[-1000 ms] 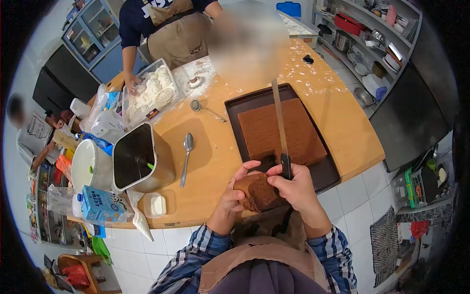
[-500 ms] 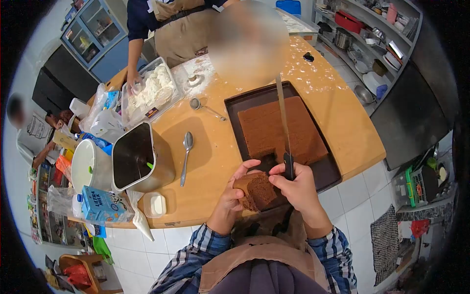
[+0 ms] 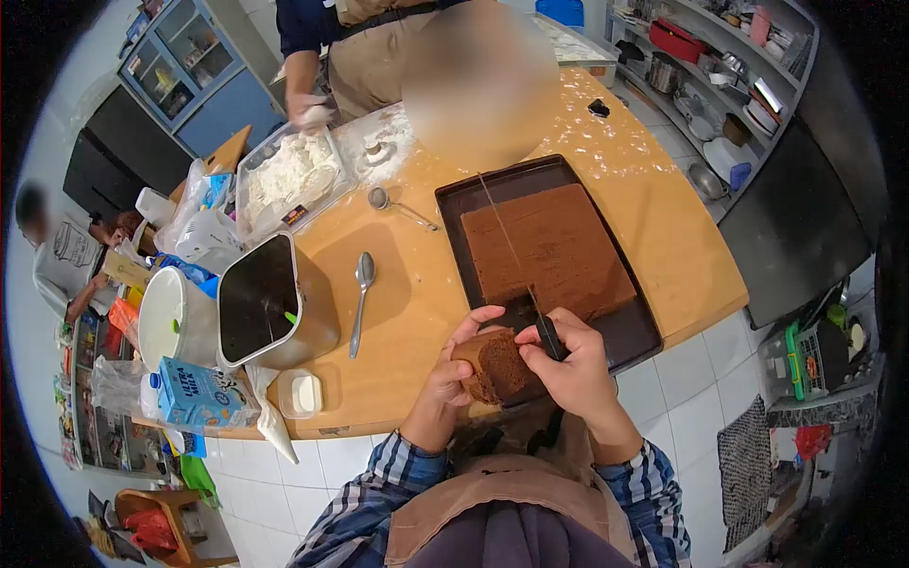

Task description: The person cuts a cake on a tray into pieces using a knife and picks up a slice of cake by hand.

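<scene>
My left hand (image 3: 453, 374) is wrapped round a small piece of brown cake (image 3: 499, 365), its cut, crumbly side facing right. In my right hand (image 3: 572, 364) is the black handle of a long knife (image 3: 508, 238). The blade points up and to the left, its edge toward the viewer, over the large brown cake (image 3: 549, 241). That cake lies in a dark tray (image 3: 641, 327) and has a notch at its near left corner. The fingertips of my right hand are at the right side of the small piece.
Left of the tray are a spoon (image 3: 361, 303), a small sieve (image 3: 379, 199), a deep metal tin (image 3: 317, 327), a white tub (image 3: 175, 322), a milk carton (image 3: 201, 393) and a box of flour (image 3: 292, 180). A co-worker (image 3: 365, 66) stands across the table (image 3: 696, 256).
The knife has turned in my right hand, its blade swinging left across the cake. The co-worker has moved right and lifted a hand out of the flour.
</scene>
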Available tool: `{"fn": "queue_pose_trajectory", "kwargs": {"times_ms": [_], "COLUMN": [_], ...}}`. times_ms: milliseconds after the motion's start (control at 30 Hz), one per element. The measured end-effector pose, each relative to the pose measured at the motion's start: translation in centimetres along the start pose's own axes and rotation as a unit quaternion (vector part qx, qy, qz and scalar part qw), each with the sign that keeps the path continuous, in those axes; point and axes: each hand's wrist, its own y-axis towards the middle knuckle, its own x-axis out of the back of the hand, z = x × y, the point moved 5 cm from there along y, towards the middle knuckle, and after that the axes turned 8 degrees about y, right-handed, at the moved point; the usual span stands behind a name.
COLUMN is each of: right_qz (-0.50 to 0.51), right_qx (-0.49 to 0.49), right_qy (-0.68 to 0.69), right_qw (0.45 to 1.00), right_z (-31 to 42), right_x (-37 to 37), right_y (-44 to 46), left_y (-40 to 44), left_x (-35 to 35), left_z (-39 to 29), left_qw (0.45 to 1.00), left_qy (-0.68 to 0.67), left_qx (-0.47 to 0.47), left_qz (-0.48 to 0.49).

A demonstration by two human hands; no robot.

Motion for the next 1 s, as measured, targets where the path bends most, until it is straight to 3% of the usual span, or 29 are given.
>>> {"fn": "queue_pose_trajectory", "kwargs": {"times_ms": [367,600,700,833,867,1000], "right_qz": [0.009,-0.017,-0.049,-0.096,-0.085,-0.073], "right_qx": [-0.025,0.000,-0.037,-0.130,-0.110,-0.221], "right_qy": [0.033,-0.031,-0.021,-0.006,0.012,0.101], "right_qw": [0.999,0.999,0.998,0.987,0.990,0.967], "right_z": [-0.1,0.9,0.8,0.7,0.3,-0.6], "right_x": [-0.3,1.3,2.2,3.7,4.1,5.4], "right_y": [0.0,-0.2,-0.9,-3.0,-3.6,-7.6], "left_y": [0.0,-0.1,0.0,0.0,0.1,0.0], "left_x": [0.1,0.3,0.1,0.3,0.4,1.2], "left_z": [0.1,0.0,-0.1,-0.1,-0.2,-0.8], "left_qw": [1.000,1.000,0.999,0.998,0.997,0.995], "left_qy": [0.003,-0.008,-0.037,-0.066,-0.070,-0.062], "left_qx": [-0.003,0.003,0.003,-0.014,-0.026,-0.054], "left_qz": [-0.008,0.005,0.036,-0.009,-0.026,-0.062]}}
